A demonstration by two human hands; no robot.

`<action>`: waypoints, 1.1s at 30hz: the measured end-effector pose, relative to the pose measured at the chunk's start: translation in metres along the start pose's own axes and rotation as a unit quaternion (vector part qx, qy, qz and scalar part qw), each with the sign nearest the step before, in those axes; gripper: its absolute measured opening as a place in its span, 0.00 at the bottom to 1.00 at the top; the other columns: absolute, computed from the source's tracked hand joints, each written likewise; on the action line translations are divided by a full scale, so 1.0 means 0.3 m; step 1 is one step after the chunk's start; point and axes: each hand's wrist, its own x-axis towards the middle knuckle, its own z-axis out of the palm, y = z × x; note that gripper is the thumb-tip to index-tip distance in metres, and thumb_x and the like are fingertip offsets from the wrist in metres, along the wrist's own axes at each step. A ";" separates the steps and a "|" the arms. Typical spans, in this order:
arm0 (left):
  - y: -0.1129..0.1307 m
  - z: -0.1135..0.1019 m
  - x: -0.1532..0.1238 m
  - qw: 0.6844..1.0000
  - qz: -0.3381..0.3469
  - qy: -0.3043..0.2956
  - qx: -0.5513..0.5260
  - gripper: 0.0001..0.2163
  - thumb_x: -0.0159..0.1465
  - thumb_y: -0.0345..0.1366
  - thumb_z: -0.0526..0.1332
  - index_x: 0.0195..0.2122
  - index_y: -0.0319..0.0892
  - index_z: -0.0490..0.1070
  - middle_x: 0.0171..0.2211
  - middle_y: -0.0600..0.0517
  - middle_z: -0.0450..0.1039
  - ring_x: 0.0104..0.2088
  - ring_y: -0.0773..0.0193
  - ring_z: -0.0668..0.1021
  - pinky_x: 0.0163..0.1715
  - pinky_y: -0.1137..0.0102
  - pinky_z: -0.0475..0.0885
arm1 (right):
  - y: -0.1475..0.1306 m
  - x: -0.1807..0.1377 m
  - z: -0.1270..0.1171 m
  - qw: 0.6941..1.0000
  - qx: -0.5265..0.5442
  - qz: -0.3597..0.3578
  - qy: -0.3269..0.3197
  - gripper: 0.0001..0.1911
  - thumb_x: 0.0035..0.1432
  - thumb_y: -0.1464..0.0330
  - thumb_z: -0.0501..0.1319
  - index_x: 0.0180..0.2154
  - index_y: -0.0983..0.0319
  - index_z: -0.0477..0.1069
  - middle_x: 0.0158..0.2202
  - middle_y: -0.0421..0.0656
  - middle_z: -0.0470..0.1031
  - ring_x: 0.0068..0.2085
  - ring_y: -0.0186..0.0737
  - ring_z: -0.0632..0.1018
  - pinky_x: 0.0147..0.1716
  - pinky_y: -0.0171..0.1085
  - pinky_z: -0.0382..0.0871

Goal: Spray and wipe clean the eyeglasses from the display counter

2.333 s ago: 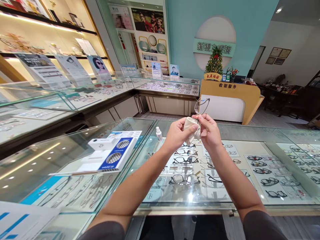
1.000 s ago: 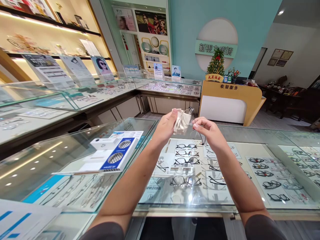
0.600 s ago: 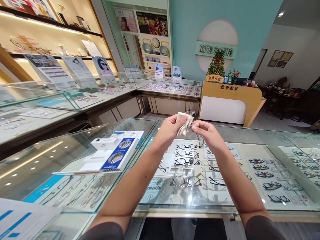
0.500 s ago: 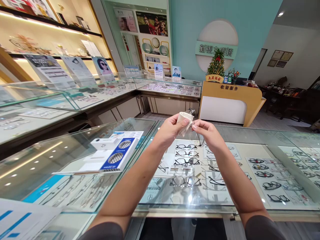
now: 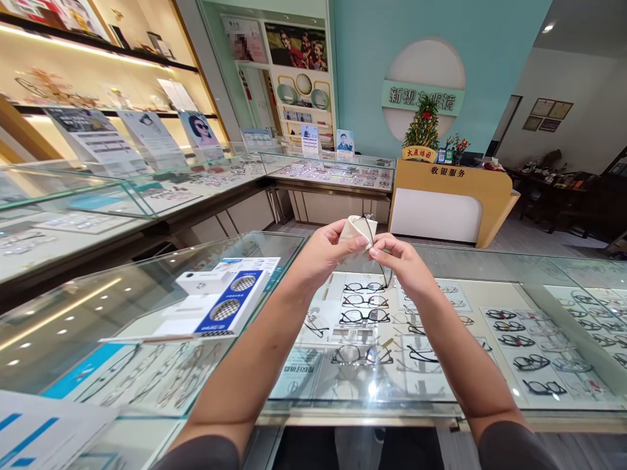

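I hold a pair of thin-framed glasses (image 5: 379,264) up over a glass display counter (image 5: 470,261). My left hand (image 5: 326,251) is closed on a small cream cleaning cloth (image 5: 356,228), which is folded over one lens. My right hand (image 5: 399,258) pinches the frame from the right; a dark temple arm hangs down between the two hands. Both hands are raised above the counter and touch each other at the fingertips.
Under the counter glass lie rows of spectacles (image 5: 365,307). A white box (image 5: 203,282) and a blue-and-white card (image 5: 230,305) rest on the glass to the left. More display cases (image 5: 333,173) and an orange cashier desk (image 5: 453,196) stand behind.
The glasses were turned from a raised lens on the right to a lens inside the cloth. The cloth moved over the lens, and both hands drew together and shifted slightly left.
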 end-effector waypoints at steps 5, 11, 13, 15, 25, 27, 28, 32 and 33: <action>0.006 0.011 -0.003 0.999 0.031 -0.018 0.040 0.23 0.47 0.46 0.83 0.37 0.40 0.79 0.32 0.51 0.80 0.30 0.66 0.77 0.31 0.73 0.72 | -0.007 0.000 -0.006 0.999 0.024 0.011 -0.029 0.22 0.48 0.50 0.78 0.24 0.58 0.74 0.37 0.39 0.67 0.39 0.38 0.68 0.45 0.40 0.64; 0.014 0.021 -0.012 0.994 0.076 0.001 0.081 0.24 0.44 0.50 0.83 0.30 0.41 0.75 0.24 0.55 0.74 0.23 0.70 0.71 0.23 0.74 0.65 | -0.029 -0.018 0.000 0.994 0.049 0.026 -0.092 0.23 0.50 0.49 0.78 0.24 0.58 0.73 0.33 0.38 0.68 0.38 0.39 0.69 0.46 0.40 0.63; 0.014 0.032 -0.019 0.993 0.085 0.006 0.076 0.25 0.45 0.53 0.83 0.28 0.42 0.73 0.22 0.56 0.72 0.21 0.71 0.69 0.21 0.74 0.63 | -0.034 -0.024 0.005 0.993 0.052 0.028 -0.105 0.24 0.51 0.49 0.77 0.25 0.58 0.72 0.34 0.38 0.69 0.38 0.39 0.70 0.47 0.41 0.64; 0.011 0.046 -0.027 0.992 0.099 0.019 0.073 0.26 0.47 0.57 0.81 0.27 0.42 0.72 0.21 0.56 0.70 0.20 0.71 0.67 0.19 0.74 0.61 | -0.033 -0.026 0.010 0.991 0.058 0.031 -0.113 0.24 0.51 0.49 0.78 0.25 0.58 0.72 0.33 0.38 0.69 0.38 0.38 0.70 0.47 0.41 0.65; -0.019 0.042 -0.025 0.987 0.140 0.065 0.046 0.27 0.58 0.64 0.72 0.28 0.41 0.76 0.23 0.53 0.73 0.23 0.67 0.72 0.24 0.71 0.67 | -0.042 -0.019 -0.008 0.993 0.056 0.017 -0.102 0.24 0.51 0.49 0.78 0.25 0.58 0.73 0.32 0.37 0.68 0.36 0.37 0.69 0.44 0.40 0.64; -0.013 0.021 -0.019 0.994 0.099 0.013 0.035 0.26 0.57 0.62 0.75 0.35 0.39 0.80 0.28 0.49 0.79 0.27 0.63 0.77 0.28 0.70 0.72 | -0.060 -0.021 -0.027 0.994 0.057 0.009 -0.096 0.21 0.52 0.51 0.78 0.26 0.57 0.75 0.32 0.38 0.68 0.36 0.38 0.69 0.45 0.41 0.64; -0.010 0.014 -0.017 0.995 0.091 -0.004 0.033 0.26 0.55 0.60 0.77 0.38 0.39 0.81 0.31 0.48 0.81 0.29 0.62 0.79 0.30 0.69 0.74 | -0.067 -0.022 -0.034 0.994 0.059 0.008 -0.096 0.20 0.53 0.52 0.78 0.26 0.57 0.75 0.32 0.38 0.69 0.37 0.39 0.70 0.45 0.41 0.65; -0.003 0.011 -0.020 0.995 0.097 -0.011 0.030 0.26 0.51 0.50 0.82 0.45 0.41 0.81 0.36 0.47 0.83 0.33 0.62 0.81 0.34 0.70 0.77 | -0.068 -0.020 -0.037 0.991 0.084 0.022 -0.106 0.20 0.52 0.52 0.78 0.25 0.57 0.75 0.31 0.38 0.69 0.36 0.38 0.70 0.44 0.41 0.65; -0.004 0.015 -0.022 0.995 0.097 -0.006 0.030 0.26 0.50 0.50 0.82 0.43 0.41 0.81 0.34 0.49 0.82 0.31 0.63 0.80 0.32 0.70 0.76 | -0.061 -0.018 -0.031 0.989 0.090 0.029 -0.112 0.21 0.51 0.52 0.78 0.25 0.58 0.74 0.31 0.38 0.69 0.36 0.38 0.69 0.43 0.40 0.64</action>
